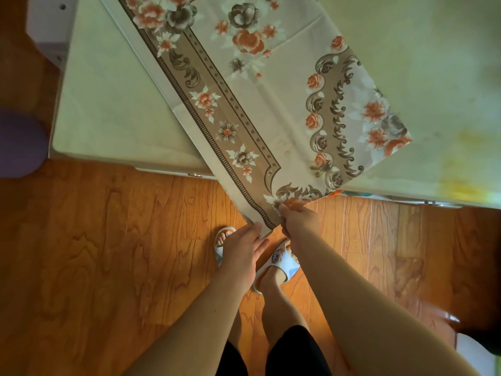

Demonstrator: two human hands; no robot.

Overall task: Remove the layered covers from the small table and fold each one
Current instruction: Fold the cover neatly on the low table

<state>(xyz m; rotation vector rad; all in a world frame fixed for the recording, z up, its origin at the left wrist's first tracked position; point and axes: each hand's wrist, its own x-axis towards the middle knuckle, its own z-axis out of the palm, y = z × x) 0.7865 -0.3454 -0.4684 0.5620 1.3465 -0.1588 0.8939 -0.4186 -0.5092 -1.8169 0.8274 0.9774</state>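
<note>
A floral cover (271, 104), cream with orange and brown flowers and a tan border, lies diagonally across the small table (108, 112), and one corner hangs past the near edge. My right hand (299, 219) pinches that hanging corner over the floor. My left hand (242, 253) reaches with fairly straight fingers to the cover's lowest tip and touches its edge. A plain pale cover (433, 77) still lies on the table under the floral one, with yellow stains at the right.
The wooden floor (108, 253) runs along the table's near edge. My feet in white slippers (282, 263) stand right below the hands. A dark purple object (19, 142) sits at the far left, a white thing (477, 354) at the bottom right.
</note>
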